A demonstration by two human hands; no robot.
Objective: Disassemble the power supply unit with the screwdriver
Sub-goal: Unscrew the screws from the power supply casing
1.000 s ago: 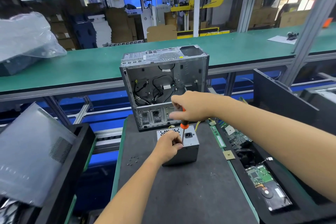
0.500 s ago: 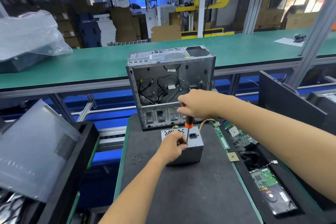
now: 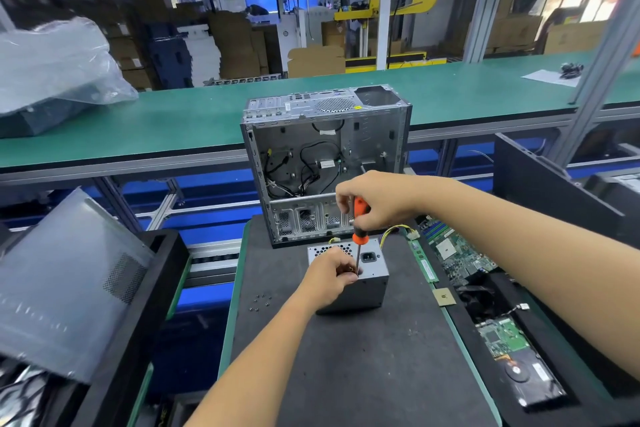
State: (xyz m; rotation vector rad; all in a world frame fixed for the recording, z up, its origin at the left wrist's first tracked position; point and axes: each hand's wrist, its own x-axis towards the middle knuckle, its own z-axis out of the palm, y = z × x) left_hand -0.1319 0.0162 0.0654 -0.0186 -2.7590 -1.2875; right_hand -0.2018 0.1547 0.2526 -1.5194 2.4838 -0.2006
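The head view shows the power supply unit (image 3: 370, 282), still closed, near the black mat's (image 3: 363, 374) far edge, the left hand (image 3: 330, 279) gripping its top while the right hand (image 3: 377, 204) grips the upright screwdriver (image 3: 359, 232), so unscrewing looks early.

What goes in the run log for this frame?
stage: unscrewing | right hand: grips screwdriver upright | left hand: steadies power supply unit | tip: at top face

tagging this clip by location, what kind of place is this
Most likely an electronics teardown or recycling line in a factory. A long green workbench runs across the room, a stripped computer case stands on the black mat, and a tray at the right holds loose circuit boards.
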